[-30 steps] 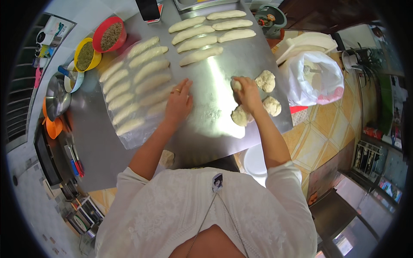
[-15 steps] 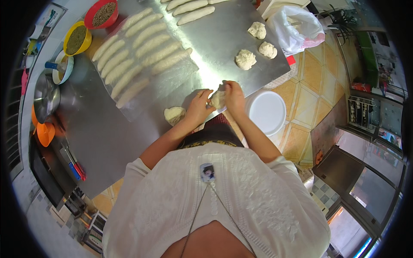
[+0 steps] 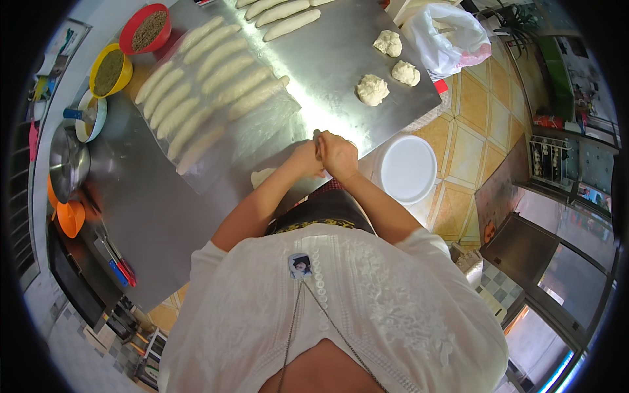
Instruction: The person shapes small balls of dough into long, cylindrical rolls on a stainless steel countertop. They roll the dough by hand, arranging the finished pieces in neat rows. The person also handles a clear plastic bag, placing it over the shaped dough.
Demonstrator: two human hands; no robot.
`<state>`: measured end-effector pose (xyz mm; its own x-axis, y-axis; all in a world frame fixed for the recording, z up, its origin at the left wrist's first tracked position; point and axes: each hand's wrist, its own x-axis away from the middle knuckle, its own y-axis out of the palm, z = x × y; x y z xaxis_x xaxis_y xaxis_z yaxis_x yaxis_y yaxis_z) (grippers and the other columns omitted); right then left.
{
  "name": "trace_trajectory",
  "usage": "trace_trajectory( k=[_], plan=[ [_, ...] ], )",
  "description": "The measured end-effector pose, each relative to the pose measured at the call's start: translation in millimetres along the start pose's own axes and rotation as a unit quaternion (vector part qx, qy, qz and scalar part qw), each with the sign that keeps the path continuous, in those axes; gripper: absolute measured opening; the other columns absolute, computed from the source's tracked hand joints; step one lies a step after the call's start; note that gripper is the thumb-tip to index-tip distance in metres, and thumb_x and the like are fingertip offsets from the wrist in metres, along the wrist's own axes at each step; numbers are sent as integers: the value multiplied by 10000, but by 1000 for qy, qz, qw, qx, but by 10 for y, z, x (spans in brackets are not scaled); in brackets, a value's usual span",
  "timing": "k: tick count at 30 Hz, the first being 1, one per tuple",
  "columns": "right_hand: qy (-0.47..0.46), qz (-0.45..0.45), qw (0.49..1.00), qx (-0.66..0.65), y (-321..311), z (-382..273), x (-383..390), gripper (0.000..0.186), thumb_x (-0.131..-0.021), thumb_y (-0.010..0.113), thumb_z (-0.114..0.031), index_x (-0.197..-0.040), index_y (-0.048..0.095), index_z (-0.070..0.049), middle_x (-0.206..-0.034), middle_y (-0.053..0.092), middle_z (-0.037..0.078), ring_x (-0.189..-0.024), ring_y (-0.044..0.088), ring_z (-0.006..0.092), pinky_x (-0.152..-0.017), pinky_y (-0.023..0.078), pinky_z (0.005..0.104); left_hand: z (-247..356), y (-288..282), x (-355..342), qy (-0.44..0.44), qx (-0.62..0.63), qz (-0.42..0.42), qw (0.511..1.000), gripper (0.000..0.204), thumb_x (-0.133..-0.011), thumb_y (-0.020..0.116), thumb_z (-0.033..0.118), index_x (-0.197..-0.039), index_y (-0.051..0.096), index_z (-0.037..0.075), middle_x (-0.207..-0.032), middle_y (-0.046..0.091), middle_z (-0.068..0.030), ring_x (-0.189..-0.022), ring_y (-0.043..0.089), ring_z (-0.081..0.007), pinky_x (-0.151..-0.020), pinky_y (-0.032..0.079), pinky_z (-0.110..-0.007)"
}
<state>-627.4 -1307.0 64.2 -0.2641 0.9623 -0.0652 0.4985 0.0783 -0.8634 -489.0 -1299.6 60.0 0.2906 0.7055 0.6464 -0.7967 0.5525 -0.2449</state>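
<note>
My left hand point(image 3: 305, 160) and my right hand point(image 3: 340, 156) are pressed together at the near edge of the metal table, closed around a piece of dough point(image 3: 318, 145). Only a narrow, shaded strip of it shows between them. Beside my left forearm, a pale lump of dough point(image 3: 261, 177) lies on the table, partly covered by the arm. Farther off to the right sit three rough dough balls, the nearest one point(image 3: 372, 90) whitest and largest.
Rows of long dough rolls point(image 3: 229, 73) lie under clear plastic on the left, more rolls point(image 3: 292, 25) beyond. Red point(image 3: 147, 29) and yellow point(image 3: 110, 72) bowls line the left edge. A white bucket point(image 3: 407, 170) stands right of my arm, a plastic bag point(image 3: 448, 39) behind.
My hands have come together and closed over the dough, which showed openly between them before. My right hand has shifted left, and my left forearm now covers more of the nearby lump.
</note>
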Motion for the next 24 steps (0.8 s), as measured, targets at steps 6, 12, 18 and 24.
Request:
trace_trajectory(
  k=[6,12,18,24],
  plan=[
    [-103,117,988,21,81,217,-1010,123,-903,585,-203,-902,582,-80,-734,631,99,-715,641,309,-646,503,453,356,-407,-207,173,-158,239,942,329,-768,799,187,-975,624,1,-866,645,-162,-841,653,-355,-732,515,-419],
    [40,-6,999,-23,-102,2,-28,177,-925,585,-239,-875,610,-71,-701,620,172,-704,646,351,-628,498,484,26,-16,355,287,-247,236,895,113,-839,634,72,-948,667,71,-932,613,-126,-897,609,-344,-786,500,-446],
    [-60,65,994,67,137,301,-826,173,-847,590,-158,-1008,570,-99,-786,627,83,-736,650,267,-592,524,381,520,-389,-180,219,-238,304,896,116,-879,581,90,-981,636,77,-1032,633,-116,-922,620,-355,-790,516,-491],
    [3,-41,996,77,35,350,79,623,-932,482,-306,-1491,385,-49,-1559,367,139,-1484,257,342,-1170,221,575,297,164,-202,343,-260,260,864,627,-926,577,352,-1431,443,6,-1471,456,-212,-1378,396,-389,-1104,327,-531]
  ],
)
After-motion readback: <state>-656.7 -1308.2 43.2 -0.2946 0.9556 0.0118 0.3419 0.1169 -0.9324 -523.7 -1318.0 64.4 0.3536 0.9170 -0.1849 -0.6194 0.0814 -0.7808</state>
